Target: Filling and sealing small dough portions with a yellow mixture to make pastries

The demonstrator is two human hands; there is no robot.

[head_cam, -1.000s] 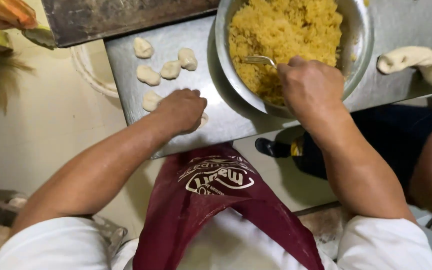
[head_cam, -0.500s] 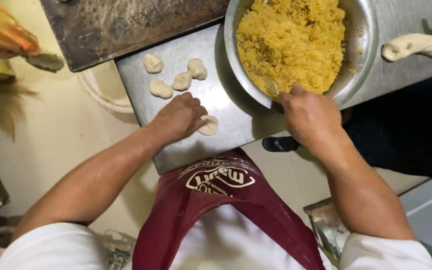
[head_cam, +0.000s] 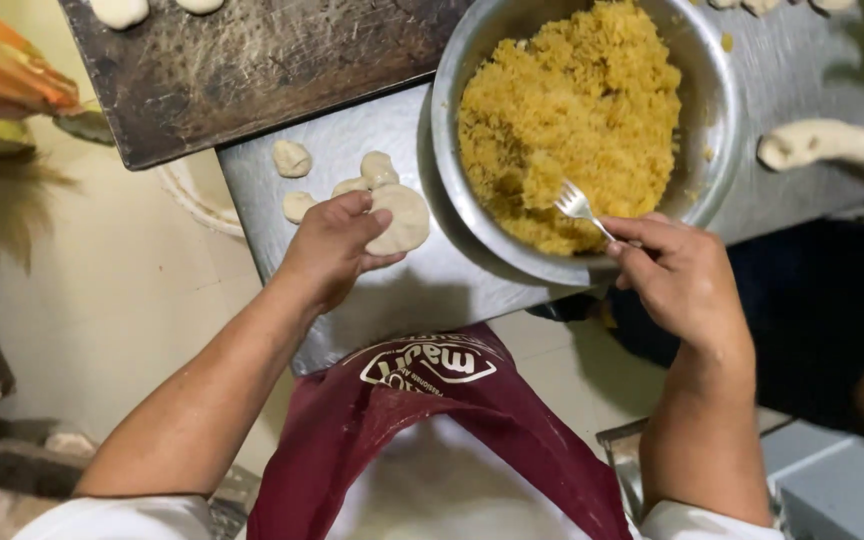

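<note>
My left hand (head_cam: 330,245) holds a flattened round of pale dough (head_cam: 400,218) just above the steel table (head_cam: 432,290). My right hand (head_cam: 680,272) grips a metal fork (head_cam: 578,206), its tines in the yellow crumbly filling (head_cam: 572,120) that fills a large steel bowl (head_cam: 452,130). Three small dough pieces (head_cam: 292,158) lie on the table beside my left hand.
A dark worn board (head_cam: 252,70) with dough pieces on it lies at the back left. A long roll of dough (head_cam: 832,145) rests on the table at right. Another person's dark-clothed legs (head_cam: 822,320) stand at right. A white bucket rim (head_cam: 192,195) shows below the table edge.
My left hand lifted the dough piece off the table, and it now looks flat and round in my fingers. The fork moved up into the filling. The view came closer.
</note>
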